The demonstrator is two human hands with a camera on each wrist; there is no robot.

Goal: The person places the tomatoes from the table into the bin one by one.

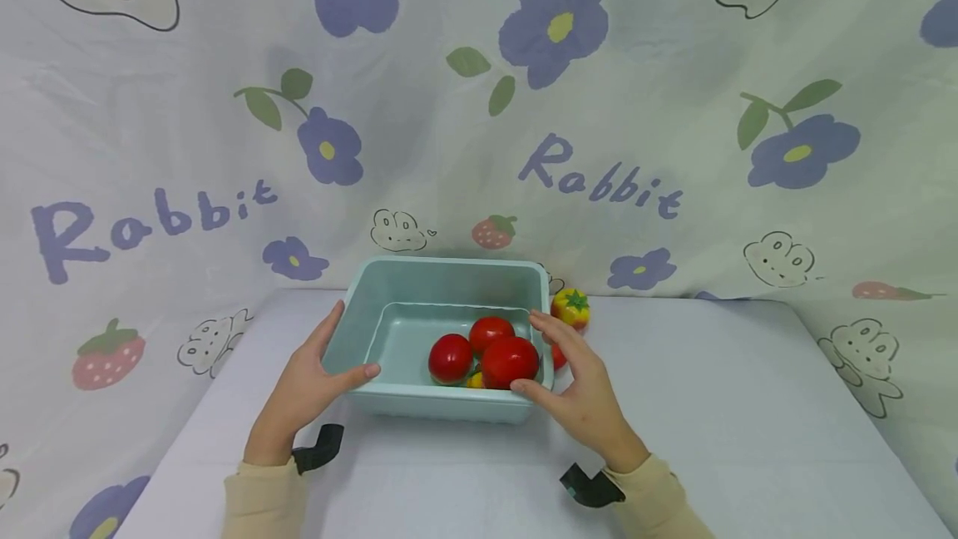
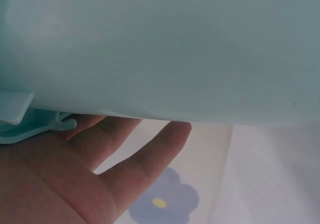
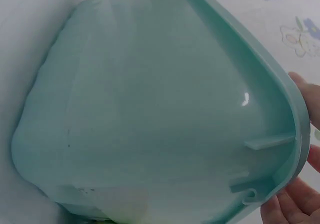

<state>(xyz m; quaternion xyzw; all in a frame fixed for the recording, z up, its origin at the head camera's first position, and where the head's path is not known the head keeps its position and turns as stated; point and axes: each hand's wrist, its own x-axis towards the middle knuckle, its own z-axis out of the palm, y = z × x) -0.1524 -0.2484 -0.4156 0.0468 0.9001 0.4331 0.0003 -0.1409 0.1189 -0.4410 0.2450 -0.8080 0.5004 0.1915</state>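
Observation:
A pale teal plastic basin [image 1: 449, 263] stands on the white table [image 1: 748, 406]. Inside it lie three red tomatoes [image 1: 510, 362] and a small yellow piece [image 1: 475, 380]. My left hand [image 1: 329, 360] holds the basin's left front corner, thumb over the rim and fingers along the outer wall. My right hand [image 1: 572, 373] holds the right front corner the same way. The left wrist view shows the basin wall [image 2: 160, 49] above my left hand's palm and fingers [image 2: 75, 174]. In the right wrist view the basin's outside [image 3: 150, 114] fills the frame, with fingertips [image 3: 295, 204] at its rim.
A yellow and red toy fruit with a green top [image 1: 570, 307] sits on the table just right of the basin. Something red [image 1: 558, 356] shows behind my right hand. A flower-printed cloth [image 1: 479, 106] hangs close behind as a backdrop.

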